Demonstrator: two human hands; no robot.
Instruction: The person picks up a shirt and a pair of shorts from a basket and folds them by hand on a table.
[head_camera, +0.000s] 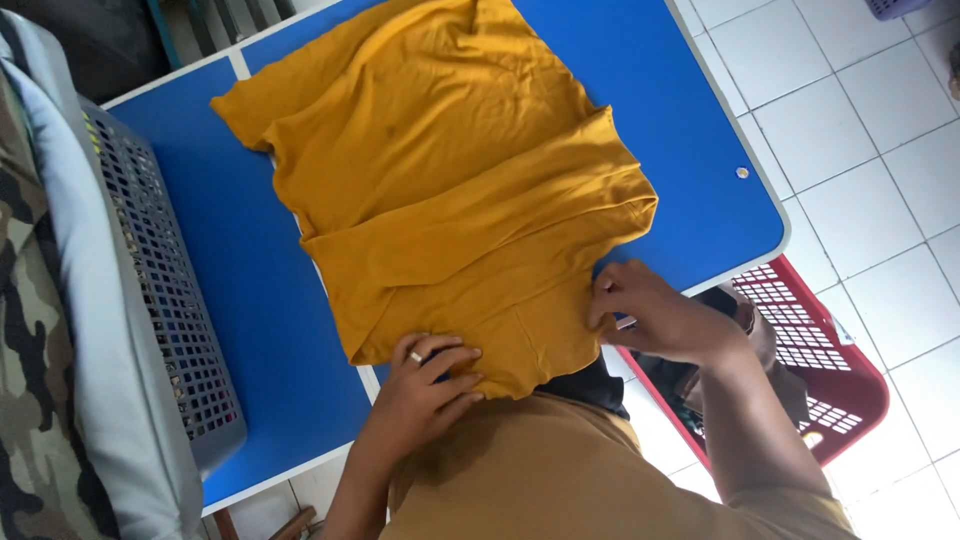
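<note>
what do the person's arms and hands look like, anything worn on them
Both forearms are bare, with no sleeves reaching them and no gloves or watch in sight. The left hand wears a ring with a pale face on one finger. The right hand shows no ring or band. The person wears a mustard-brown top.

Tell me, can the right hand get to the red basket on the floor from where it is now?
Probably yes. The right hand is pinching the mustard shirt at the table's near edge, and the red basket sits just below and beside that forearm with nothing between them. It would have to let go first.
</note>
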